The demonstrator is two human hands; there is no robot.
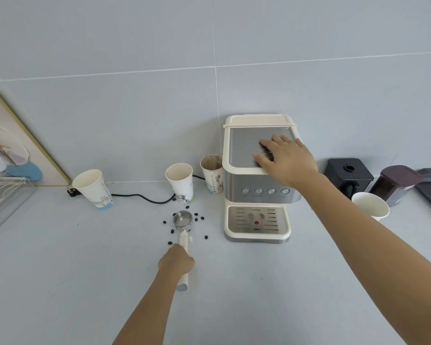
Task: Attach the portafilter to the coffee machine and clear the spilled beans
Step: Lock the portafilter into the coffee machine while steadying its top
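Observation:
A portafilter with a steel basket and a cream handle lies on the grey counter, basket pointing away from me. My left hand is closed around the handle. Several dark coffee beans are scattered on the counter around the basket. The cream and steel coffee machine stands to the right, its drip tray facing me. My right hand rests flat on the machine's top plate, fingers spread, holding nothing.
Three paper cups stand behind the beans, with a black power cord running between them. Right of the machine are a white cup, a black grinder and a dark jar. A rack sits far left.

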